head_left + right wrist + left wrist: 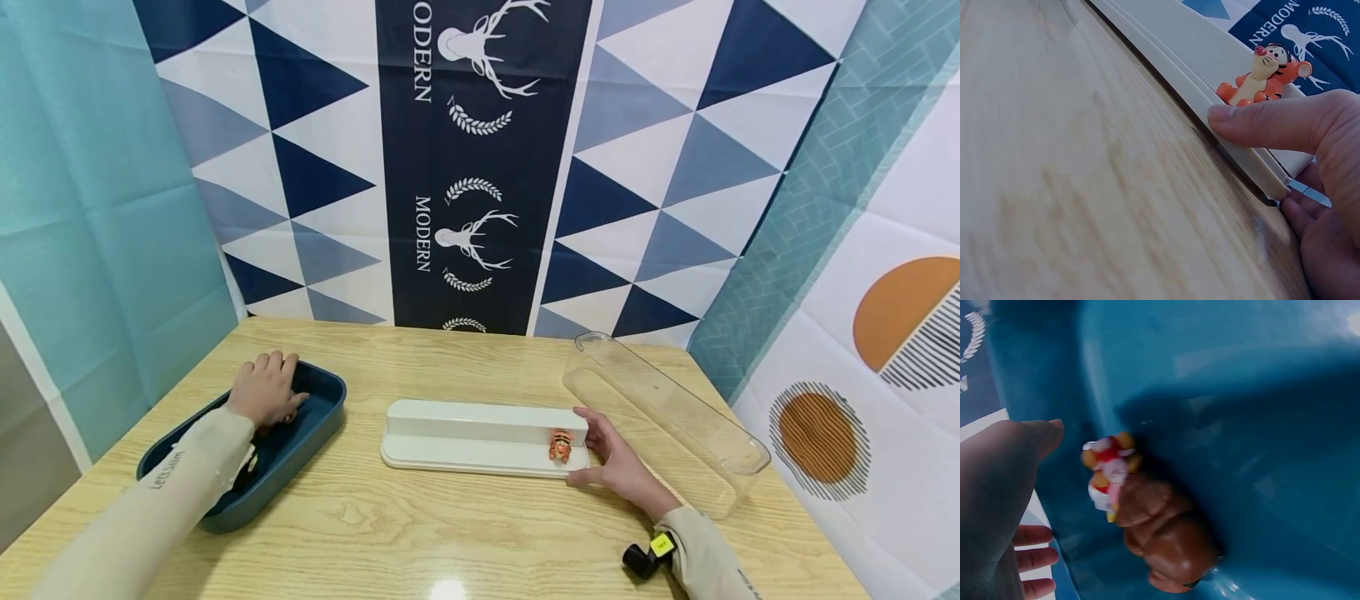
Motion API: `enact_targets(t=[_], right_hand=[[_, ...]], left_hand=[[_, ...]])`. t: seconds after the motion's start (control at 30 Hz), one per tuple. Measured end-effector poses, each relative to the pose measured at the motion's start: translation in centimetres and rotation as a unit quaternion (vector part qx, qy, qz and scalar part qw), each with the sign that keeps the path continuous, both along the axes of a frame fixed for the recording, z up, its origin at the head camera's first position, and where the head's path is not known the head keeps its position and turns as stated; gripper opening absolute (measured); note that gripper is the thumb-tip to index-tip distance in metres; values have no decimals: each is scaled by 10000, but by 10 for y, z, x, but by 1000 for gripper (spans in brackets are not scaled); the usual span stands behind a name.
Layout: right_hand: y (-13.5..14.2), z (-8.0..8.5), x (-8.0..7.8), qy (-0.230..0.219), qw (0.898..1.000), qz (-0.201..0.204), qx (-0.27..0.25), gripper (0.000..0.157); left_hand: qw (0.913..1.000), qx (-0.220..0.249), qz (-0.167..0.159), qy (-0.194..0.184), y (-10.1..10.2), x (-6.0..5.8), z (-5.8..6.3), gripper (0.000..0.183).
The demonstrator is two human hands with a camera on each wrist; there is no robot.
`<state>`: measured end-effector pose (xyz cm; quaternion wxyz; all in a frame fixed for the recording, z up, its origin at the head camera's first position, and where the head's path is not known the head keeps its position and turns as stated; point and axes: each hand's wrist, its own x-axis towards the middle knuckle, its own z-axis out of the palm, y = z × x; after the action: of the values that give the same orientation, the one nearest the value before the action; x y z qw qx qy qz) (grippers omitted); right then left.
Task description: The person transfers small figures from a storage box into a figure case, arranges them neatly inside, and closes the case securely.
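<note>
My left hand reaches over the far end of a dark blue bin, fingers loosely spread. The left wrist view shows its thumb and fingertips apart from a brown figurine and a smaller red, white and orange figurine on the bin floor. With thumb at the front edge and fingers round the end, my right hand holds the right end of a white stepped display base. An orange striped tiger figurine sits on its lower step, close to the right thumb.
A clear plastic cover lies behind and to the right of the base, near the right forearm. The wooden table meets a patterned cloth backdrop at its far edge.
</note>
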<state>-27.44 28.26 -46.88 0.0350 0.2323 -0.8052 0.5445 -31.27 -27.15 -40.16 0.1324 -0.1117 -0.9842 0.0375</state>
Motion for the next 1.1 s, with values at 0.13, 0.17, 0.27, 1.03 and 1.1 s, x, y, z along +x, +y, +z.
enact_targets(t=[0.13,0.17,0.27,1.03,1.1], right_hand=[[0,0,0,36,10000,42,-17,100],[0,0,0,52,10000,63,-30,100],[0,-1,-1,109,9999,113,-41,100],[3,0,0,55,9999,82,38,99],[3,0,1,37,10000,62,57,99]], left_hand=[[9999,-94,29,75,3,0,-8,64],[9999,-80,40,106,4,0,-10,64],[9996,9,78,265,5,2,-15,61],[9948,701,687,-255,16,-1,-23,34],[9949,700,660,-305,16,-2,-22,34]])
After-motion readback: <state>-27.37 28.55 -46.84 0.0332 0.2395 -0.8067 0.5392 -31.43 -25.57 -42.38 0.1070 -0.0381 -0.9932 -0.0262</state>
